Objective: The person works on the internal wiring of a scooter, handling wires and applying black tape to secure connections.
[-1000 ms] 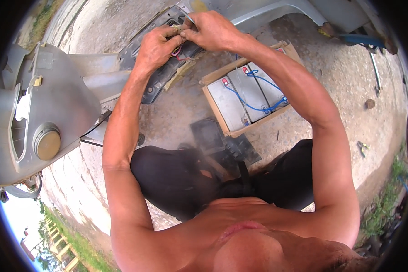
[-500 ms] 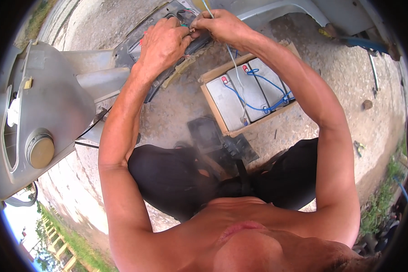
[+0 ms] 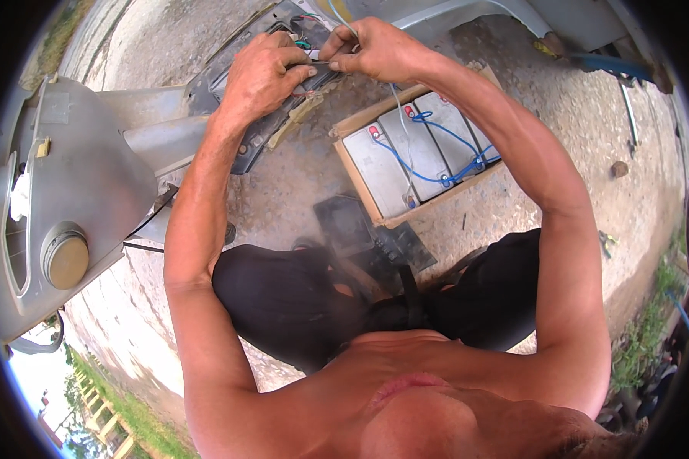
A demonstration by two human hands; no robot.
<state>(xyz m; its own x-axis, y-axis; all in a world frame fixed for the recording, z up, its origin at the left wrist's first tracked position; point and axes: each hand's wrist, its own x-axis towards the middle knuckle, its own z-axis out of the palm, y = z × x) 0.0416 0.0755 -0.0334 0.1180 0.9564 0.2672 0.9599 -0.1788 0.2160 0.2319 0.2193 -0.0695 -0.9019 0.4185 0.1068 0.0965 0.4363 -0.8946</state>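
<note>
My left hand [image 3: 268, 80] is closed over a dark plastic panel [image 3: 249, 145] with wiring and green connectors [image 3: 302, 44]; its fingertips pinch something small and dark that I cannot make out. My right hand [image 3: 371, 53] sits just beside it, fingertips closed on a thin wire at the panel. A pale cable [image 3: 402, 138] runs past that hand down to a cardboard box [image 3: 364, 200] of several grey batteries [image 3: 379, 172]. These batteries have red and blue terminals joined by blue wires [image 3: 429, 176].
Grey vehicle body parts [image 3: 96, 153] stand at the left, more bodywork [image 3: 482, 15] along the top. Black plastic pieces [image 3: 344, 222] lie below the box by my knees. A rusty lump [image 3: 618, 168], a metal rod [image 3: 631, 122] and pliers [image 3: 606, 243] lie on the ground [image 3: 566, 130] at the right.
My left hand moved up and left, then settled slightly lower with its thumb toward the right hand. My right hand moved slightly rightward. The pale cable now shows running down past it.
</note>
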